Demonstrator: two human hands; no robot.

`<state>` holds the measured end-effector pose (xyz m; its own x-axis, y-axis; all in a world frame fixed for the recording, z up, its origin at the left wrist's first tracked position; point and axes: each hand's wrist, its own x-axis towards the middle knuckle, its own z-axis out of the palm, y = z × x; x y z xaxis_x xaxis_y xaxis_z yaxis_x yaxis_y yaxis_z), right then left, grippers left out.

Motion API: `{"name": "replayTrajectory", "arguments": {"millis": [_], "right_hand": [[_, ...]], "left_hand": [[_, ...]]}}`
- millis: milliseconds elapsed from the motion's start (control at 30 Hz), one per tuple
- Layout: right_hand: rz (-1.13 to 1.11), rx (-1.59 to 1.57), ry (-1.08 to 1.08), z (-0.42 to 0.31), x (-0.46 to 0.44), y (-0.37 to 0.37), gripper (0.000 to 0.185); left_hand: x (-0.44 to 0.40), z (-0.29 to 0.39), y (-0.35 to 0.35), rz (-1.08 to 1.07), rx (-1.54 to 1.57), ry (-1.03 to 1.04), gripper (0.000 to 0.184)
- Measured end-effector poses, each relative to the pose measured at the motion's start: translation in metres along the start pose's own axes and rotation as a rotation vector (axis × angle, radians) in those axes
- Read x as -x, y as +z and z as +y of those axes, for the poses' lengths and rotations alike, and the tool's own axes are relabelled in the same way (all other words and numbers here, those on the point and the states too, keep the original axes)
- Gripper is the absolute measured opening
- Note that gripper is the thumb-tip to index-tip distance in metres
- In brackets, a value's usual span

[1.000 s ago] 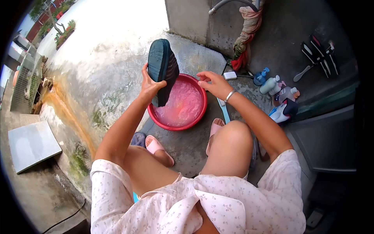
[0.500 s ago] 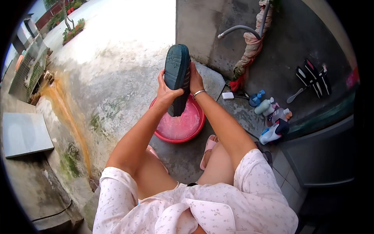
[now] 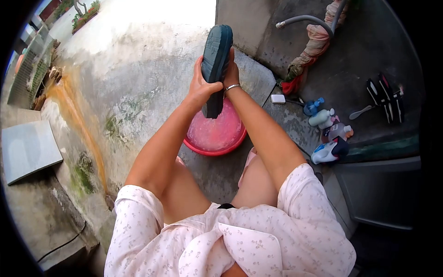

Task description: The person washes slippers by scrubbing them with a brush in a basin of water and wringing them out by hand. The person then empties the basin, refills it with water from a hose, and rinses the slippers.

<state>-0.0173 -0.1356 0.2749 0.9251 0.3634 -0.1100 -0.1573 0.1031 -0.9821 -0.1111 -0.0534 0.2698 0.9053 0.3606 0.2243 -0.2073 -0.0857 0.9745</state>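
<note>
A dark green slipper [image 3: 216, 53] is held up above the red basin [image 3: 216, 153], its ridged sole partly facing me. My left hand [image 3: 203, 87] is closed around its left side, with the thumb across the lower part. My right hand [image 3: 233, 74], with a bracelet at the wrist, grips it from the right; most of those fingers are hidden behind it. A darker end of the footwear hangs down over the basin. Whether a second slipper is pressed behind the first, I cannot tell. Foamy water fills the basin, which stands on the ground between my feet.
On the right stand several bottles, among them a blue pump bottle [image 3: 314, 106] and a white bottle [image 3: 326, 153]. A white bar [image 3: 278, 99] lies near them. A grey hose [image 3: 304, 19] runs down a cloth-wrapped pipe [image 3: 318, 41]. A pale slab [image 3: 31, 150] is at left.
Both hands and the slipper sit higher in view, slightly to the right. The basin and bottles have also shifted in view as my head moved. The grip looks the same.
</note>
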Motion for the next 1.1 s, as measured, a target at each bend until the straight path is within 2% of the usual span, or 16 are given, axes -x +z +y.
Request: {"name": "replayTrajectory", "arguments": {"millis": [200, 233, 300, 367, 433, 500, 567, 600, 667, 700, 800, 867, 933, 1000, 1100], "right_hand": [[0.059, 0.034, -0.091, 0.009, -0.007, 0.002, 0.085], [0.083, 0.240, -0.171, 0.009, -0.008, 0.001, 0.084], [0.105, 0.444, -0.253, 0.011, -0.008, -0.001, 0.084], [0.097, 0.230, -0.097, 0.007, -0.009, 0.001, 0.081], [0.150, 0.243, -0.130, 0.010, -0.007, 0.003, 0.078], [0.208, 0.260, -0.154, 0.002, -0.003, 0.004, 0.075], [0.360, 0.617, -0.224, -0.010, 0.008, 0.006, 0.065], [0.361, 0.615, -0.231, -0.016, 0.012, 0.006, 0.065], [0.278, 0.796, -0.339, -0.024, 0.023, 0.005, 0.058], [0.256, 0.820, -0.403, -0.025, 0.030, 0.006, 0.054], [0.164, 0.910, -0.503, -0.022, 0.044, 0.011, 0.053], [0.141, 0.881, -0.500, -0.018, 0.047, 0.017, 0.053], [0.183, 0.739, -0.386, -0.007, 0.041, 0.019, 0.054], [0.217, 0.646, -0.407, -0.001, 0.034, 0.021, 0.052], [0.285, 0.498, -0.421, 0.001, 0.026, 0.025, 0.048]], "left_hand": [[-0.003, -0.002, 0.000, -0.015, -0.024, -0.010, 0.098], [-0.003, -0.001, 0.000, -0.016, -0.052, 0.002, 0.098], [0.000, 0.001, 0.000, -0.042, -0.002, -0.029, 0.097], [-0.002, 0.006, -0.003, -0.076, 0.036, -0.024, 0.096], [-0.001, 0.011, -0.009, -0.140, 0.050, -0.132, 0.093], [-0.001, 0.028, -0.013, -0.187, 0.043, -0.139, 0.090], [0.003, 0.034, -0.020, -0.233, 0.108, -0.137, 0.080], [0.002, 0.039, -0.023, -0.233, 0.106, -0.129, 0.080], [0.002, 0.050, -0.029, -0.025, 0.315, -0.297, 0.067], [0.001, 0.055, -0.032, 0.070, 0.442, -0.281, 0.055], [0.001, 0.069, -0.048, 0.119, 0.461, -0.337, 0.038], [-0.001, 0.056, -0.052, 0.195, 0.500, -0.294, 0.033], [-0.001, 0.050, -0.051, 0.265, 0.537, -0.248, 0.029], [0.002, 0.049, -0.046, 0.353, 0.541, -0.134, 0.023], [0.003, 0.054, -0.039, 0.382, 0.567, -0.109, 0.024]]}}
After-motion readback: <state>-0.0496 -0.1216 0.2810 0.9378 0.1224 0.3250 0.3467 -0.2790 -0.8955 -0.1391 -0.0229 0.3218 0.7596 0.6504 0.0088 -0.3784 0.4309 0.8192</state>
